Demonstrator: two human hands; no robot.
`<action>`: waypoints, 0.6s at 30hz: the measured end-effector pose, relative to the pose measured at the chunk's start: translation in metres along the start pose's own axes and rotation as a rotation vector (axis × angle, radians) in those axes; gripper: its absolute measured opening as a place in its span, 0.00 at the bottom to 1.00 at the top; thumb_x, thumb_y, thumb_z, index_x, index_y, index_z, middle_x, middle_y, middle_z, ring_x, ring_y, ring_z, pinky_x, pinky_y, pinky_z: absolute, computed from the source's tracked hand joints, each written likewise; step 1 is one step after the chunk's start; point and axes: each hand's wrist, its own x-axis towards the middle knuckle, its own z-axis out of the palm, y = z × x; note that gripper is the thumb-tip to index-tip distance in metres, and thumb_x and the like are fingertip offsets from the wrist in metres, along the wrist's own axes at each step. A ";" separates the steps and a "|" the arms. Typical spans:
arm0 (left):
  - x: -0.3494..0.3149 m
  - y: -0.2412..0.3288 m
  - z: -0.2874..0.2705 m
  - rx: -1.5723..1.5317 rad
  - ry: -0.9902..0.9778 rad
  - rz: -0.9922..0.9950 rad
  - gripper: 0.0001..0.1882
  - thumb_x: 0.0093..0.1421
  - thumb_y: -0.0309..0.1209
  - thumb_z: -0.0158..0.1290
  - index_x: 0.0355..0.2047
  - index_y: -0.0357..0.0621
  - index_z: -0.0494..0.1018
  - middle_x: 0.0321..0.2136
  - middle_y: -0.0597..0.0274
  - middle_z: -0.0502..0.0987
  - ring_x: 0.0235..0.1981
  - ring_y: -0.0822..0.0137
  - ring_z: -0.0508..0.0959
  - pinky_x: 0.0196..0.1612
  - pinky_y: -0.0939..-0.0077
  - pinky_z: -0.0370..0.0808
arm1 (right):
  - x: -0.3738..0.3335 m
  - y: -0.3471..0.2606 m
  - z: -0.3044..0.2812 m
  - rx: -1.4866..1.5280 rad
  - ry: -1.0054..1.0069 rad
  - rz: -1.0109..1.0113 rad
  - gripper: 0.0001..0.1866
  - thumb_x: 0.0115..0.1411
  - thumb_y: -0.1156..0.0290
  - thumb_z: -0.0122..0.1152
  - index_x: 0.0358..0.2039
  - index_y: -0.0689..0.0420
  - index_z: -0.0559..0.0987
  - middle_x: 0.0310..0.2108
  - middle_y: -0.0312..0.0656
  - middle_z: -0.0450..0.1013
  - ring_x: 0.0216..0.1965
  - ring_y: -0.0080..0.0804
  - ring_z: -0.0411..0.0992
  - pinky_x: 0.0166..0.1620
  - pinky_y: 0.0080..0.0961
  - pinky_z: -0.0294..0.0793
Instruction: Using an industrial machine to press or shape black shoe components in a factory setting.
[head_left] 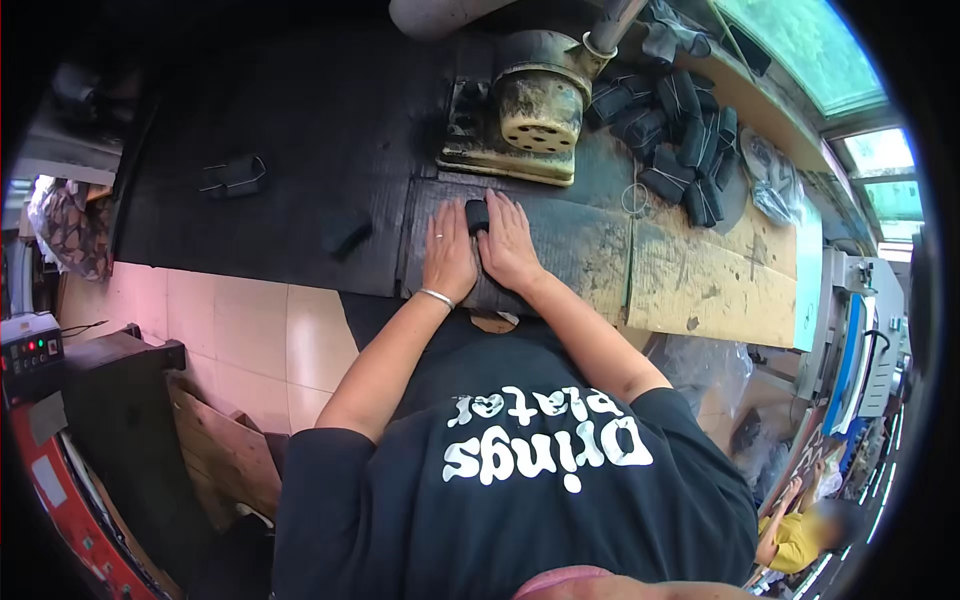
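A small stack of black pieces (477,214) stands between my palms on the blackened cardboard, near the table's front edge. My left hand (451,252) lies along its left side with fingers stretched away from me. From the other side my right hand (508,243) presses against it, fingers also straight. Only the stack's far end shows; the rest is hidden by the hands. To the left lie a black bundle with a rubber band (238,178) and a loose dark piece (347,234).
Beyond my hands stands a stained cream machine housing with a perforated underside (541,132). Several banded black bundles (688,150) are heaped at the far right, beside a clear plastic bag (772,178). A rubber band (635,198) lies nearer. Another person (798,540) is at lower right.
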 end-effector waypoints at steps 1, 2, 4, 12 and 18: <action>0.001 0.000 -0.002 -0.004 0.016 0.025 0.36 0.57 0.24 0.53 0.66 0.34 0.54 0.61 0.43 0.62 0.66 0.44 0.58 0.68 0.52 0.53 | 0.000 -0.001 -0.002 -0.012 0.000 0.005 0.39 0.56 0.68 0.61 0.66 0.56 0.57 0.60 0.50 0.62 0.64 0.52 0.56 0.67 0.49 0.51; 0.003 0.000 -0.004 -0.008 0.032 0.050 0.34 0.57 0.22 0.53 0.64 0.32 0.57 0.59 0.42 0.65 0.63 0.43 0.61 0.66 0.52 0.56 | 0.001 -0.001 -0.003 -0.024 0.001 0.010 0.37 0.56 0.69 0.60 0.65 0.57 0.59 0.58 0.50 0.64 0.63 0.51 0.58 0.66 0.49 0.52; 0.007 -0.006 -0.010 -0.087 0.044 0.060 0.32 0.56 0.22 0.53 0.62 0.33 0.60 0.56 0.42 0.68 0.61 0.44 0.64 0.64 0.54 0.59 | 0.003 0.000 -0.010 -0.022 0.005 -0.002 0.33 0.56 0.69 0.60 0.62 0.58 0.63 0.55 0.50 0.66 0.62 0.50 0.60 0.65 0.50 0.53; 0.023 -0.010 -0.047 -0.527 -0.100 -0.071 0.22 0.56 0.25 0.56 0.53 0.36 0.72 0.47 0.46 0.76 0.51 0.47 0.75 0.55 0.64 0.70 | 0.018 -0.003 -0.074 0.488 -0.185 0.204 0.22 0.54 0.64 0.66 0.46 0.64 0.79 0.43 0.51 0.76 0.48 0.47 0.74 0.54 0.35 0.70; 0.030 -0.005 -0.068 -0.759 -0.246 -0.131 0.23 0.58 0.25 0.58 0.53 0.31 0.71 0.46 0.52 0.79 0.47 0.64 0.78 0.52 0.74 0.72 | 0.022 -0.009 -0.092 0.622 -0.202 0.314 0.21 0.54 0.65 0.67 0.45 0.65 0.79 0.39 0.45 0.79 0.41 0.27 0.76 0.46 0.25 0.73</action>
